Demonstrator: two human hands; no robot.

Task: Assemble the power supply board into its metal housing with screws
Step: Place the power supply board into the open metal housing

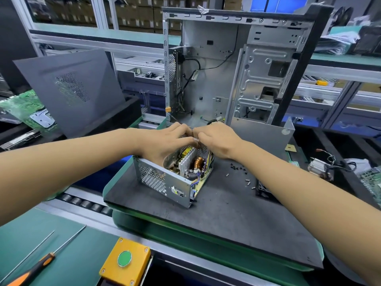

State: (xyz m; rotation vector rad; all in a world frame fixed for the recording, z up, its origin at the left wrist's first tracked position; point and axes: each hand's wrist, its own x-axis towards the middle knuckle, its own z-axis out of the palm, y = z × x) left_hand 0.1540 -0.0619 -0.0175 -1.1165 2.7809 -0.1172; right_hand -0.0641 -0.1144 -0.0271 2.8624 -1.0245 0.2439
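Head view: left hand [165,141] and right hand [216,139] meet, fingers curled, over the far edge of the housing [162,178], perhaps pinching a small clear piece. Board [193,166] sits inside. Screws [245,176] lie near on the desk [226,213].

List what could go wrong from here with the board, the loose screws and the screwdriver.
1. Both hands, left hand and right hand, crowd over the power supply board; fingers could snag wires or bend parts near the copper coil.
2. The loose screws lie scattered on the dark mat; a forearm may sweep them off.
3. The screwdriver lies far off, so a hand must let go of the metal housing.
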